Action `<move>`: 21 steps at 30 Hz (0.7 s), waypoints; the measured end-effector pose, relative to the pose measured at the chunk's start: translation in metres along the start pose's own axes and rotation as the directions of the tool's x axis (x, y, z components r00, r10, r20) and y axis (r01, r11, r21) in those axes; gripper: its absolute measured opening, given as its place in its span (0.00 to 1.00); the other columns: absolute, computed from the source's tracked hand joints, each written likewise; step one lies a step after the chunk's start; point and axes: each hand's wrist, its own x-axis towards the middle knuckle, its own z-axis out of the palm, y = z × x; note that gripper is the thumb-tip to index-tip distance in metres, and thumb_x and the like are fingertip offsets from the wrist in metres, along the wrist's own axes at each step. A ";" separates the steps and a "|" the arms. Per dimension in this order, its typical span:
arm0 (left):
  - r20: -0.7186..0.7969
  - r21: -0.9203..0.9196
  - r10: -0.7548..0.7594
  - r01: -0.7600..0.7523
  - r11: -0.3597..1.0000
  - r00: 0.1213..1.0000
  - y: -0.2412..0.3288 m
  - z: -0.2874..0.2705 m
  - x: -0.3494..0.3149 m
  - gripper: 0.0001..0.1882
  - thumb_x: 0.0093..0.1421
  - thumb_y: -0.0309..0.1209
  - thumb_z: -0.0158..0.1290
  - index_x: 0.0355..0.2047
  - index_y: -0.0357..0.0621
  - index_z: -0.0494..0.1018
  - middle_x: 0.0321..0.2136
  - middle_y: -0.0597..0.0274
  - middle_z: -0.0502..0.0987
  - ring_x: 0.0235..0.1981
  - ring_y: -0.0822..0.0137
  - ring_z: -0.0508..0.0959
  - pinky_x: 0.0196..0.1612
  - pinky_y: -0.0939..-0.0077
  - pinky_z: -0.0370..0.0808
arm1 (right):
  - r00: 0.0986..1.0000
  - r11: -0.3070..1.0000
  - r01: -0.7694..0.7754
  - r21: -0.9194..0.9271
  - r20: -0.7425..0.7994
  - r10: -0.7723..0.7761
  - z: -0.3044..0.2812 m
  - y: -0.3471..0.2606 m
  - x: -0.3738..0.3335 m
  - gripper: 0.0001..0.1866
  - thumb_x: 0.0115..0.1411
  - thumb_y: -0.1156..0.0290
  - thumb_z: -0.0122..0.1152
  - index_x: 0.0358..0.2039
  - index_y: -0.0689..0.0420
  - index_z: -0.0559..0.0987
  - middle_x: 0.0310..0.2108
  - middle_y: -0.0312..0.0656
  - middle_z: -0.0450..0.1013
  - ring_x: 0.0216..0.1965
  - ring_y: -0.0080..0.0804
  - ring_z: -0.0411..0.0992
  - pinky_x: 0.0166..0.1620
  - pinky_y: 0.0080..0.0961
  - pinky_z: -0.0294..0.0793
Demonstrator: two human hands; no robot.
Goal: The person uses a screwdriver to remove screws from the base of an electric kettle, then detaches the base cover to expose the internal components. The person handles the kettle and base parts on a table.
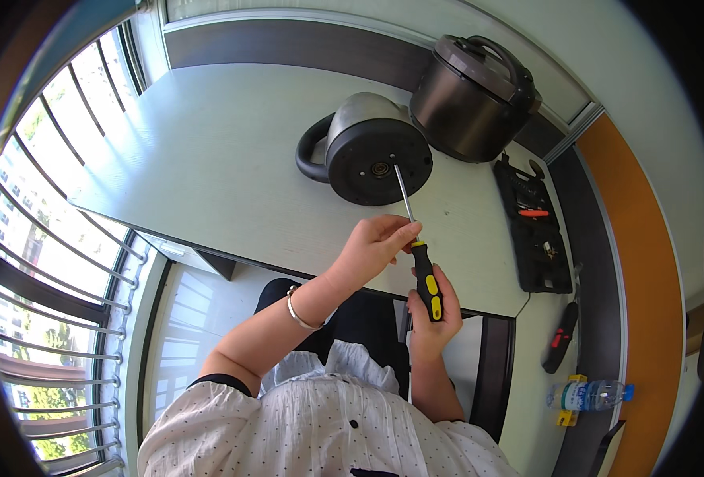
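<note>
An electric kettle (350,151) lies on its side on the table, its round black base turned toward me and its black handle pointing left. A screwdriver (425,274) with a black and yellow grip reaches up to that base. Its tip meets the base just right of the central ring connector, at or close to a small screw hole. My right hand (438,314) is wrapped round the grip from below. With thumb and fingers, my left hand (380,242) pinches the metal shaft just above the grip.
Behind the kettle stands a large dark rice-cooker-like pot (471,99). On the right are an open black tool case (533,226), a black and red tool (561,338) and a plastic bottle (591,395). The pale table (209,151) ends near my lap; a barred window (58,262) is on the left.
</note>
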 end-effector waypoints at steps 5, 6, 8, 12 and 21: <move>-0.010 -0.007 -0.045 0.044 0.999 0.999 0.001 0.006 0.000 0.17 0.61 0.37 0.52 0.40 0.34 0.75 0.28 0.63 0.77 0.30 0.77 0.75 0.26 0.85 0.69 | 1.000 0.999 0.030 -0.033 0.010 -0.029 0.000 -0.001 -0.001 0.24 0.46 0.84 0.61 0.47 0.68 0.73 0.38 0.43 0.74 0.37 0.25 0.71 0.44 0.20 0.70; -0.013 -0.008 -0.054 0.053 0.999 0.998 0.000 0.006 0.000 0.16 0.61 0.37 0.52 0.40 0.34 0.75 0.28 0.63 0.77 0.29 0.78 0.74 0.26 0.85 0.69 | 0.999 0.999 0.030 -0.027 0.014 -0.030 0.000 -0.001 -0.001 0.24 0.46 0.84 0.61 0.48 0.68 0.73 0.38 0.43 0.73 0.37 0.25 0.71 0.44 0.20 0.70; -0.017 -0.009 -0.060 0.060 0.998 0.998 -0.002 0.007 0.001 0.15 0.61 0.36 0.52 0.39 0.34 0.75 0.28 0.64 0.77 0.29 0.78 0.74 0.25 0.85 0.69 | 0.999 0.999 0.031 -0.016 0.023 -0.030 0.000 -0.001 0.000 0.24 0.46 0.84 0.61 0.48 0.68 0.73 0.37 0.43 0.73 0.36 0.25 0.71 0.43 0.20 0.70; -0.015 0.005 -0.050 0.051 0.999 0.999 -0.004 0.006 0.002 0.15 0.61 0.35 0.52 0.39 0.34 0.76 0.27 0.65 0.76 0.27 0.78 0.74 0.25 0.86 0.68 | 0.999 0.999 0.033 -0.034 0.023 -0.032 -0.001 -0.001 -0.001 0.24 0.46 0.84 0.62 0.48 0.67 0.73 0.37 0.42 0.73 0.36 0.24 0.70 0.42 0.19 0.70; -0.008 0.021 -0.050 0.050 0.999 0.999 -0.003 0.006 0.005 0.14 0.60 0.34 0.53 0.39 0.35 0.76 0.26 0.65 0.76 0.26 0.78 0.73 0.25 0.86 0.69 | 0.999 0.999 0.033 -0.033 0.020 -0.032 0.000 -0.001 -0.001 0.24 0.47 0.83 0.62 0.48 0.67 0.72 0.39 0.43 0.73 0.37 0.24 0.70 0.43 0.19 0.69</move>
